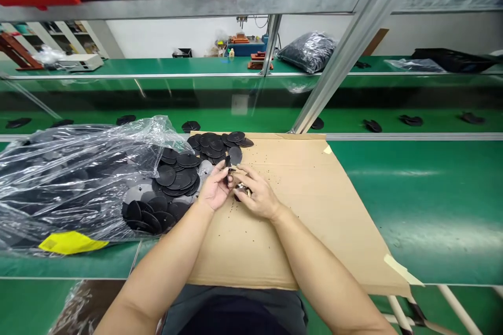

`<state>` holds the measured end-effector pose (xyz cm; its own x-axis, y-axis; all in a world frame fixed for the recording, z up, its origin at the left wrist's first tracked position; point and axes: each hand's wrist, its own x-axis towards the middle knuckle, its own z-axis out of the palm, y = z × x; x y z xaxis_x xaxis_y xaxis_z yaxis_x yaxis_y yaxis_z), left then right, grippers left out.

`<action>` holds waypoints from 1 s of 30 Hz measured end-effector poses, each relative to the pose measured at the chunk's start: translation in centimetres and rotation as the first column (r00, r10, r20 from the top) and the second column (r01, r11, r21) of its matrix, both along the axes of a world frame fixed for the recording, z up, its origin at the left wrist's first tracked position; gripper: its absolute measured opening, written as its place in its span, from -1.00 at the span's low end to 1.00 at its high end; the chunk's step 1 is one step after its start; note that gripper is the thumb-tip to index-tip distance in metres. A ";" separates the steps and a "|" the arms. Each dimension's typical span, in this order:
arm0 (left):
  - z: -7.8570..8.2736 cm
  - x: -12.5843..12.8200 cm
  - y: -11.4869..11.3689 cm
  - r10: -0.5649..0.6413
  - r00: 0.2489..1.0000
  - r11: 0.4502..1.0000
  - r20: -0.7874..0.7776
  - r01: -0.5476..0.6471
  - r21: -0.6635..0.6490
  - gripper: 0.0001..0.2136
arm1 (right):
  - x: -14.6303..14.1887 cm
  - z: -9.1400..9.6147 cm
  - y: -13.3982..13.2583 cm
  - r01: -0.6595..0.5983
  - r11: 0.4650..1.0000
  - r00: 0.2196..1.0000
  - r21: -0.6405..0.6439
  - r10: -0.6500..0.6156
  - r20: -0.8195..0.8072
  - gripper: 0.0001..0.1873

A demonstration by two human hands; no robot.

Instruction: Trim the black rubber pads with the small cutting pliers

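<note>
My left hand [215,188] pinches a black plastic disc [227,163], turned nearly edge-on, above the cardboard sheet [314,209]. Close against it, my right hand [257,192] is closed around a small shiny metal tool [242,188]. Fingers cover most of that tool, so its exact kind is hidden. The fingertips of both hands meet at the disc. Just left of my hands lies a heap of black discs [178,178], some showing a greyer side. More black discs [212,144] are piled at the cardboard's far left corner.
A clear plastic bag [78,178] full of discs covers the left of the bench, with a yellow piece [73,242] on it. Black parts [372,125] lie spaced along the green belt [255,110] behind. A slanting metal post [353,47] rises at the cardboard's back edge. Dark crumbs dot the cardboard.
</note>
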<state>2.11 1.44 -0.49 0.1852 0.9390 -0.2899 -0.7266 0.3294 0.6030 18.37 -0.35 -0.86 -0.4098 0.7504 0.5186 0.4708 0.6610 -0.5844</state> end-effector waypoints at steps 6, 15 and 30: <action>-0.8 0.2 0.5 0.155 0.986 0.983 -0.058 -0.147 0.113 -0.60 | 0.7 -1.7 1.7 0.472 0.808 0.749 -0.352 -0.578 -0.324 -0.60; -0.7 0.2 0.5 0.129 0.992 0.992 0.006 -0.129 0.015 -0.83 | 0.3 -1.7 1.5 0.333 0.938 0.930 -0.091 -0.343 -0.134 -0.70; -0.4 0.3 0.4 0.149 0.983 0.989 0.107 -0.146 -0.033 -0.90 | -0.3 -1.3 0.9 0.339 0.896 0.899 0.289 -0.399 0.183 -0.63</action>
<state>2.40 1.88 -0.93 0.0770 0.9511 -0.2990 -0.8289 0.2278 0.5109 18.12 0.54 -2.17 -0.2590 0.7331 0.6289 0.8101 0.5195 -0.2719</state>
